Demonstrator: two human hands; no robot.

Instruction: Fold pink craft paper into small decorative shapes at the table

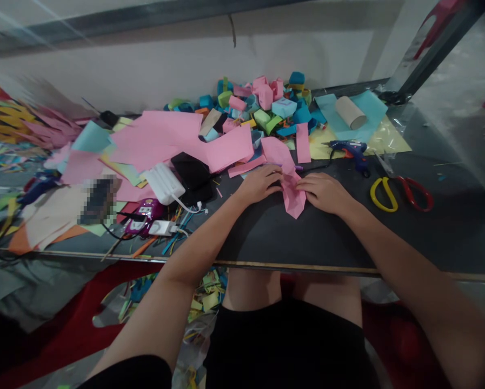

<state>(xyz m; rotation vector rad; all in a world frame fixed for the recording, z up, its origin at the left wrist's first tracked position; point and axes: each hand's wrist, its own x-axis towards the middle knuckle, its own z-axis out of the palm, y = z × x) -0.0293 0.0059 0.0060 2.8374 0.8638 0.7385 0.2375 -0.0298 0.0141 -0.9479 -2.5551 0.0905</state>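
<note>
A creased piece of pink paper (294, 201) lies on the dark table between my hands. My left hand (261, 183) grips its left side, thumb and fingers pressed together on the paper. From the right, my right hand (322, 192) pinches the opposite edge. Just beyond, a curved pink sheet (275, 148) reaches up from the creased part; whether the two are one piece I cannot tell. A narrow pink strip (303, 142) lies behind my right hand.
Scissors (400, 189) and a blue glue gun (350, 151) lie at right. A cardboard tube (350, 112) rests on blue paper. Folded paper pieces (262, 102) pile against the wall. Pink sheets (157, 132), a white power bank (164, 182) and a purple power strip (144, 216) crowd the left.
</note>
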